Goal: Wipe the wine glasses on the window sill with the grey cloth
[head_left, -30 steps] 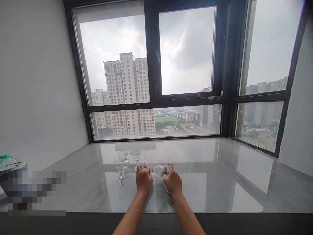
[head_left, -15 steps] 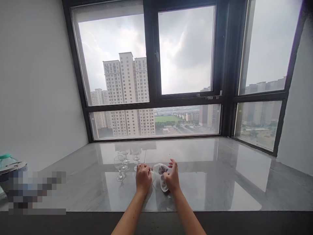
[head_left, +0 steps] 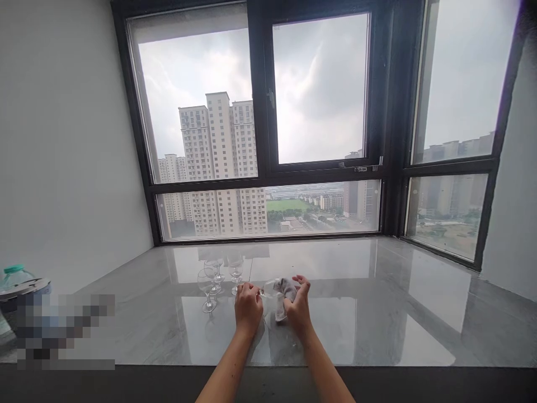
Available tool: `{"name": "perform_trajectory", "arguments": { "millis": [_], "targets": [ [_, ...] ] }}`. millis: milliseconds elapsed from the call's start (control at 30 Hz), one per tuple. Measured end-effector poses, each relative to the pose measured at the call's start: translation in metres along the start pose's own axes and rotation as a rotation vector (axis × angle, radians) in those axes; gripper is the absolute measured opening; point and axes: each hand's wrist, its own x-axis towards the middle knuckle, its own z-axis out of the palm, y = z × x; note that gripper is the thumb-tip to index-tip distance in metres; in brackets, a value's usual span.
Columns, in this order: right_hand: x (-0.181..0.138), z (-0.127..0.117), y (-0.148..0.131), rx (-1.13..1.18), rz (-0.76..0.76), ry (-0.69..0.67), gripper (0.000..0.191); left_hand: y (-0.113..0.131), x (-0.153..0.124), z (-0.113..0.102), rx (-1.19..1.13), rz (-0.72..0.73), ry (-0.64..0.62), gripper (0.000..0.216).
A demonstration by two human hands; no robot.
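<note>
My left hand [head_left: 248,308] is closed round the stem end of a clear wine glass [head_left: 271,290], which lies tilted sideways between my hands. A grey-white cloth [head_left: 287,289] is in my right hand [head_left: 299,308], pressed at the bowl of that glass; part of the cloth hangs below. The thumb and fingers of the right hand curve around the cloth. Left of my hands, several stemmed glasses [head_left: 207,284] stand upright in a cluster on the glossy grey ledge [head_left: 142,313].
At the far left are a dark container [head_left: 25,291] and a bottle with a green cap [head_left: 14,269], beside a pixelated patch. A dark-framed window [head_left: 264,182] rises behind the ledge, whose front edge [head_left: 146,365] runs below my forearms.
The cloth has shifted on the glass bowl, with more of it bunched upward and the hanging part smaller. My right hand has turned slightly. The view has moved a little.
</note>
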Motion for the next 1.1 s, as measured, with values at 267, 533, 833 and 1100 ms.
{"name": "perform_trajectory", "arguments": {
  "millis": [267, 533, 833, 1100],
  "targets": [
    [0.003, -0.010, -0.013, 0.020, 0.102, 0.000, 0.054, -0.002, 0.001, 0.000, -0.046, -0.039, 0.007, 0.026],
    [0.002, -0.011, -0.006, -0.155, 0.129, -0.156, 0.057, -0.003, 0.000, 0.003, -0.073, 0.031, -0.031, 0.026],
    [0.003, -0.005, -0.006, 0.163, 0.193, -0.097, 0.055, -0.003, 0.002, 0.000, -0.085, -0.059, -0.003, 0.023],
    [0.007, -0.003, 0.002, -0.011, 0.276, 0.006, 0.067, -0.003, 0.001, 0.001, -0.081, -0.023, -0.021, 0.022]
  ]
}}
